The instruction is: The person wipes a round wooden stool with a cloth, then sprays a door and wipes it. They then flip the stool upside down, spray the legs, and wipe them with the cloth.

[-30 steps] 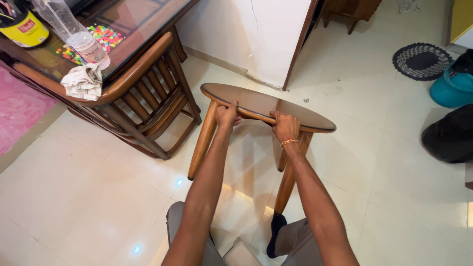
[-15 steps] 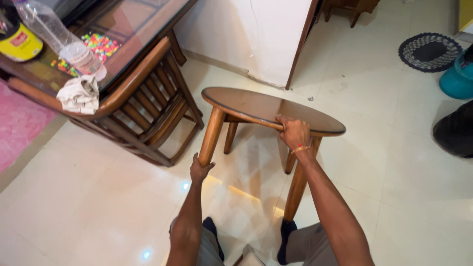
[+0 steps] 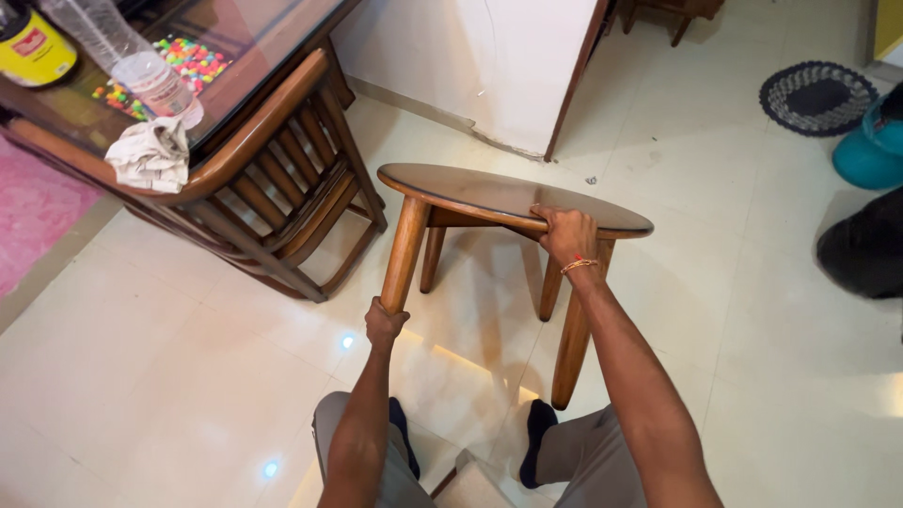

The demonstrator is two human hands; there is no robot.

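Note:
A small oval wooden table (image 3: pixel 470 190) with round tapered legs stands on the pale tiled floor in front of me. My left hand (image 3: pixel 385 323) is closed around the foot of its near left leg (image 3: pixel 404 252). My right hand (image 3: pixel 567 234), with a thread band at the wrist, grips the near edge of the tabletop. My knees in grey trousers and dark socks show at the bottom of the view.
A wooden chair (image 3: pixel 273 179) is tucked under a glass-topped table (image 3: pixel 245 47) at the left, which carries a plastic bottle (image 3: pixel 141 71), a crumpled cloth (image 3: pixel 150 155) and coloured beads. A white wall corner (image 3: pixel 489 66) stands behind. A teal tub (image 3: pixel 870 150) and a round mat (image 3: pixel 816 97) lie at the right.
My left hand left the tabletop edge and dropped to the foot of the near left leg. My right hand stayed on the edge. The table shifted slightly.

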